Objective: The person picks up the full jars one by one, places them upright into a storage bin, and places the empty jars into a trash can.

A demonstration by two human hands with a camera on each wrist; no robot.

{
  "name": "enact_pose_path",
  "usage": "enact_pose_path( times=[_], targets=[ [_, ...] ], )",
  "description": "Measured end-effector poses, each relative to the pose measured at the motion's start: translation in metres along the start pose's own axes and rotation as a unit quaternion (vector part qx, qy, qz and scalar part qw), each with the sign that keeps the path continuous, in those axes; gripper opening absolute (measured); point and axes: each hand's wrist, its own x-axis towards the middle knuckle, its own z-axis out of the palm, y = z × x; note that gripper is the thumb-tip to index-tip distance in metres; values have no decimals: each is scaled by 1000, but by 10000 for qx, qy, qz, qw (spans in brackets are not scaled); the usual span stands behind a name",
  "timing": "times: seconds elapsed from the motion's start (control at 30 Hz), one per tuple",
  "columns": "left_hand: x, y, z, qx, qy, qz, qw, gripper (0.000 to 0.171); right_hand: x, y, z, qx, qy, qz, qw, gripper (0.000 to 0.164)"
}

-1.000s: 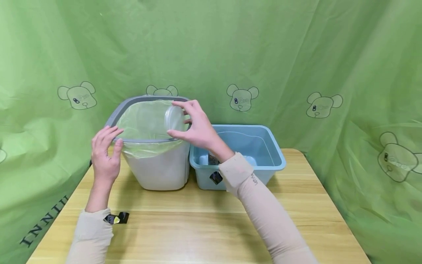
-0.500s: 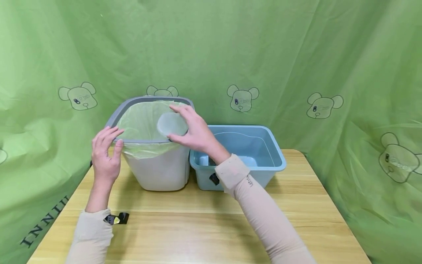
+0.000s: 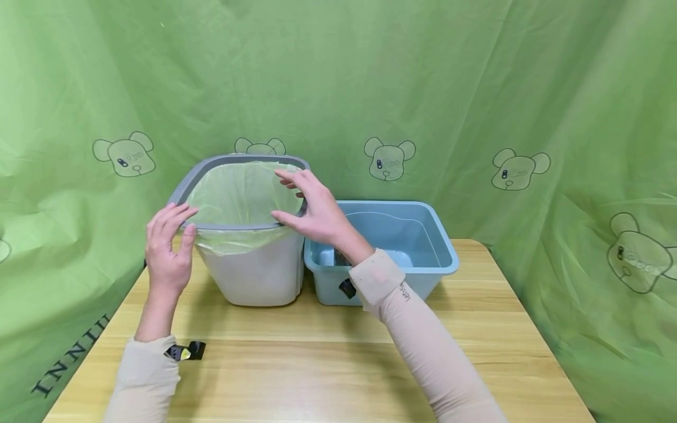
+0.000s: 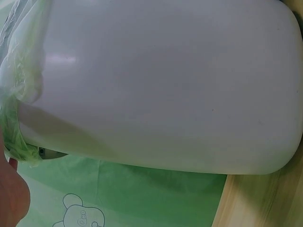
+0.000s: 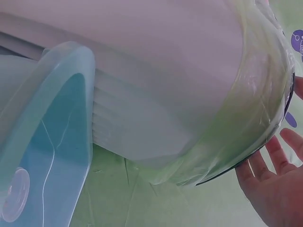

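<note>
A white trash bin [image 3: 248,273] with a grey rim and a pale green liner bag [image 3: 233,188] stands on the table. My left hand [image 3: 168,247] rests at the rim's left front corner, fingers loosely extended over it and thumb outside. Above the bin's right side is my right hand [image 3: 317,208], thumb and fingers spread apart with nothing between them. In the right wrist view the right hand's fingers [image 5: 279,156] lie along the far edge of the bin's rim. The bottom of the bag is hidden from the head view.
A light blue tub [image 3: 402,235] stands right beside the bin. Inside its left end is a small dark-patterned thing [image 3: 340,257], mostly covered by the right wrist. The wooden table [image 3: 296,364] extends in front. A green curtain [image 3: 423,76] hangs behind and at both sides.
My right hand has let go of a clear round plastic container, which tipped over the bin's opening and is now out of sight. The left hand has stayed at the rim.
</note>
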Motion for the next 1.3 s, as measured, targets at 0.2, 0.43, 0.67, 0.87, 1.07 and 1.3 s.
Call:
enact_pose_path(
  times=[0.2,0.43,0.67,0.87,1.07,1.3],
  targets=[
    [1,0,2,-43,2,4,10000,40,-1,-1,-2,-25,-17,-20,10000,74],
    [1,0,2,-25,-44,-28,10000,39,-2,-2,-3,-105,-102,7,9999,69],
    [2,0,-4,-53,-281,-31,9996,35,-9,0,-2,-123,-110,-57,9998,64],
    [6,3,-16,-89,-661,78,9977,37,-30,6,-7,-84,-96,49,9999,64],
    [-3,8,-28,533,-1111,492,9912,54,-69,18,-17,-593,-134,112,9981,65],
    [-31,9,-43,1552,-1760,1625,9584,72,-131,31,-40,-1723,-131,49,9849,67]
  ],
)
